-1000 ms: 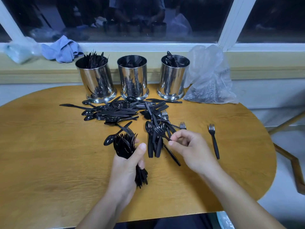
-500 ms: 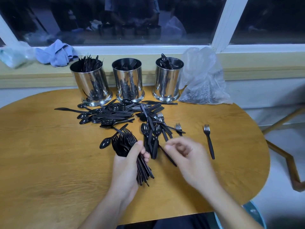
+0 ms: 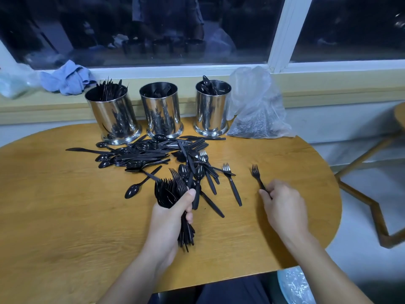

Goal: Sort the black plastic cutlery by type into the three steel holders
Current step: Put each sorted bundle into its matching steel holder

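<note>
1. My left hand (image 3: 173,213) is wrapped tight around a thick bundle of black plastic forks (image 3: 168,191), tines fanned away from me, handles sticking out below the fist toward the near table edge.
2. My right hand (image 3: 282,207) pinches the handle end of a lone black plastic fork (image 3: 256,177) lying on the oval wooden table (image 3: 54,216), well apart to the right of the main heap.
3. That fork's long axis runs from my fingertips away and slightly left, tines pointing toward the window. The right hand is plainly the nearer one; the bundle lies to its left, with another loose black fork (image 3: 232,186) on the table between them.
4. I judge the next move is carrying the fork leftward into the bundle, tines the same way.
5. Bare wood around the right hand gives room to lift; the rounded table edge is near on its right.
6. The scattered pile of black spoons, knives and forks (image 3: 153,154) sits before the three shiny steel cylinder holders (image 3: 161,110), beside a crumpled clear plastic bag (image 3: 254,106).
</note>
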`<control>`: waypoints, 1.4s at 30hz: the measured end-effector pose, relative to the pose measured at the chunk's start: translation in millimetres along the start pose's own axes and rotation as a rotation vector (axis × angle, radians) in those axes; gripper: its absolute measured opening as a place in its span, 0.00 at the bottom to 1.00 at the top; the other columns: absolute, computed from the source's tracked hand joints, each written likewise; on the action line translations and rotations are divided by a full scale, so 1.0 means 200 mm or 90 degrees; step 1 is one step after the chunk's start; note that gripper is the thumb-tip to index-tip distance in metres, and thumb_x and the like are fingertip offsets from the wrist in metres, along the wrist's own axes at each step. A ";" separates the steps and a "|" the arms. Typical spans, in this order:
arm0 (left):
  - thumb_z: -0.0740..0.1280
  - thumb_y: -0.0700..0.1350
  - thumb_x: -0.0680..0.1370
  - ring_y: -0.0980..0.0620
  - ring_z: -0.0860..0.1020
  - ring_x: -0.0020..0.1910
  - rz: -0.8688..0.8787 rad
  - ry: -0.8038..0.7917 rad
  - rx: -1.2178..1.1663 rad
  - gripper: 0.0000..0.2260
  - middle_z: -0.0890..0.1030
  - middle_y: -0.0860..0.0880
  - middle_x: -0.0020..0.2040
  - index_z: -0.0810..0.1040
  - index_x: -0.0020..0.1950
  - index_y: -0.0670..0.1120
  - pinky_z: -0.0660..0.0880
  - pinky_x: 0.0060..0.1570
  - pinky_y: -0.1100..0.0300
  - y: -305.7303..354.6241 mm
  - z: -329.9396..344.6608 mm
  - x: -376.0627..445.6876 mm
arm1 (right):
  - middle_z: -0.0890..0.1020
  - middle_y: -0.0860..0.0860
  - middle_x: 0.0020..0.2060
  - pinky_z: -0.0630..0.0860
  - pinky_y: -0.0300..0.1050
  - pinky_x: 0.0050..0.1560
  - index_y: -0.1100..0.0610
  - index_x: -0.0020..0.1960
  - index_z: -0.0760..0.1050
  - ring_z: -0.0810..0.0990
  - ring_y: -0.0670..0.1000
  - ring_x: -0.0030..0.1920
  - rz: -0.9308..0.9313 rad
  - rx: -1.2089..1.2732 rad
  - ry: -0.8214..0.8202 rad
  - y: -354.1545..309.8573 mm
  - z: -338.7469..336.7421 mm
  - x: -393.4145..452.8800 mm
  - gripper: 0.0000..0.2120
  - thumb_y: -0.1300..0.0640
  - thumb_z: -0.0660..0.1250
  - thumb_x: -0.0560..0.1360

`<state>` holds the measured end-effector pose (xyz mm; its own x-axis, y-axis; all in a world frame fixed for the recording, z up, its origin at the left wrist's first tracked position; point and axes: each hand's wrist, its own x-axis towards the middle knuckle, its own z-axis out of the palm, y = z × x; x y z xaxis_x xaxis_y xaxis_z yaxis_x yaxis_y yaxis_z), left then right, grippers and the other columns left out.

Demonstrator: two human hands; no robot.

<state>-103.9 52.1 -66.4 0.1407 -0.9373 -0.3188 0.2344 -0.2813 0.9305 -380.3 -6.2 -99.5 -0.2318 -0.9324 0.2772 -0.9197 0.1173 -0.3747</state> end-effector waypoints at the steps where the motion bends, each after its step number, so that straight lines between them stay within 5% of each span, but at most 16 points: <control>1: 0.76 0.60 0.81 0.48 0.72 0.37 -0.001 -0.003 0.012 0.22 0.74 0.43 0.35 0.77 0.41 0.43 0.76 0.54 0.50 0.00 0.00 0.00 | 0.79 0.50 0.39 0.69 0.48 0.35 0.52 0.45 0.75 0.78 0.59 0.36 0.010 -0.012 -0.013 0.00 -0.01 0.00 0.10 0.52 0.73 0.82; 5: 0.75 0.60 0.82 0.48 0.75 0.37 0.021 -0.022 0.050 0.22 0.77 0.42 0.35 0.77 0.39 0.44 0.76 0.60 0.48 -0.02 -0.01 -0.01 | 0.81 0.52 0.36 0.74 0.51 0.33 0.54 0.44 0.75 0.80 0.60 0.35 0.009 -0.044 -0.051 -0.02 -0.03 0.01 0.10 0.54 0.67 0.84; 11: 0.75 0.61 0.82 0.48 0.76 0.38 0.039 -0.043 0.068 0.21 0.79 0.43 0.36 0.80 0.41 0.45 0.73 0.60 0.46 -0.06 -0.04 0.02 | 0.82 0.45 0.33 0.75 0.51 0.34 0.51 0.47 0.78 0.80 0.49 0.34 -0.034 0.138 -0.099 -0.21 0.01 0.01 0.07 0.54 0.67 0.84; 15: 0.74 0.59 0.83 0.47 0.75 0.38 0.048 -0.045 0.061 0.20 0.78 0.43 0.37 0.80 0.40 0.45 0.73 0.57 0.46 -0.05 -0.06 0.01 | 0.81 0.48 0.40 0.71 0.50 0.35 0.52 0.48 0.76 0.78 0.54 0.37 -0.067 0.072 -0.080 -0.31 0.08 0.01 0.07 0.53 0.67 0.84; 21: 0.74 0.59 0.83 0.46 0.75 0.38 0.045 -0.048 0.055 0.21 0.78 0.43 0.36 0.80 0.40 0.44 0.73 0.51 0.48 -0.04 -0.06 -0.01 | 0.78 0.47 0.39 0.81 0.52 0.36 0.51 0.48 0.73 0.79 0.52 0.35 -0.099 -0.036 -0.091 -0.36 0.07 -0.01 0.20 0.35 0.68 0.81; 30: 0.75 0.57 0.82 0.46 0.76 0.39 0.058 -0.059 0.016 0.17 0.79 0.42 0.39 0.81 0.44 0.43 0.76 0.49 0.52 -0.04 -0.07 0.01 | 0.75 0.48 0.39 0.68 0.50 0.36 0.54 0.47 0.72 0.77 0.59 0.37 -0.111 -0.167 -0.151 -0.34 0.04 0.01 0.08 0.55 0.62 0.85; 34: 0.75 0.55 0.83 0.48 0.77 0.39 0.058 -0.047 0.011 0.17 0.80 0.43 0.39 0.82 0.45 0.42 0.77 0.47 0.54 -0.04 -0.06 0.01 | 0.79 0.46 0.34 0.70 0.51 0.33 0.51 0.44 0.74 0.77 0.55 0.34 -0.100 0.013 -0.172 -0.28 0.05 -0.04 0.12 0.50 0.64 0.86; 38: 0.75 0.55 0.83 0.49 0.81 0.44 0.045 -0.008 -0.032 0.17 0.86 0.45 0.45 0.87 0.52 0.40 0.77 0.50 0.51 -0.03 -0.03 0.01 | 0.77 0.50 0.31 0.72 0.54 0.37 0.53 0.42 0.74 0.74 0.52 0.33 -0.074 0.364 -0.255 -0.34 0.02 -0.12 0.16 0.50 0.67 0.87; 42: 0.74 0.51 0.83 0.41 0.86 0.64 0.020 -0.010 -0.134 0.15 0.89 0.44 0.62 0.87 0.67 0.45 0.81 0.66 0.42 -0.03 0.00 0.00 | 0.77 0.47 0.36 0.73 0.53 0.43 0.54 0.45 0.76 0.75 0.49 0.38 -0.122 0.508 -0.377 -0.50 -0.04 -0.24 0.14 0.51 0.65 0.88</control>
<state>-105.9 53.7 -72.4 0.1368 -0.9486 -0.2853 0.4256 -0.2038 0.8817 -279.8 29.4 -68.2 0.2916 -0.9565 -0.0070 -0.3943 -0.1135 -0.9120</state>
